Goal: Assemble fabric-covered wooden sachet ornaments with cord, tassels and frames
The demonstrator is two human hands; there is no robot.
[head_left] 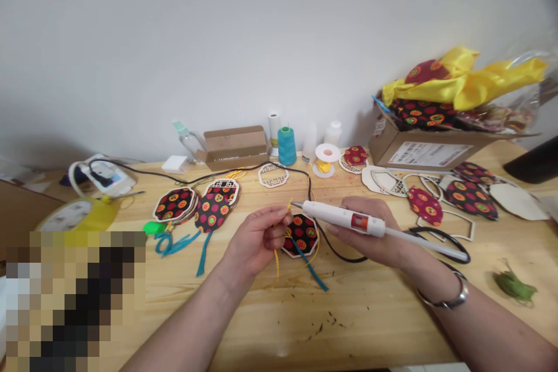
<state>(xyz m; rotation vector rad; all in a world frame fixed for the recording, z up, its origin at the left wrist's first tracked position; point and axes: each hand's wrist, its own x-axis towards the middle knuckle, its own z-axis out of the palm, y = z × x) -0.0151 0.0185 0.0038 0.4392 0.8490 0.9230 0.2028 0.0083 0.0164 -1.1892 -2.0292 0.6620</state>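
Presently we are working with one glue gun (333, 215), one yellow cord (290, 204) and one ornament (308, 231). Our right hand (377, 247) is curling round the leftward-pointing gun; our left hand (261, 238) is tightly pinching the cord near its tip. Octagonal and flower-patterned, the fabric ornament is showing beside our left hand.

White glue gun (331, 213): held, tip beside yellow cord (290, 205) | floral ornament (306, 232): blue-tasselled, lying flat

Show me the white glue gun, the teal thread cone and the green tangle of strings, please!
White glue gun (335, 216): head view, on the middle of its body.
Teal thread cone (286, 148): head view, on the wound thread.
Green tangle of strings (515, 286): head view, on its middle.
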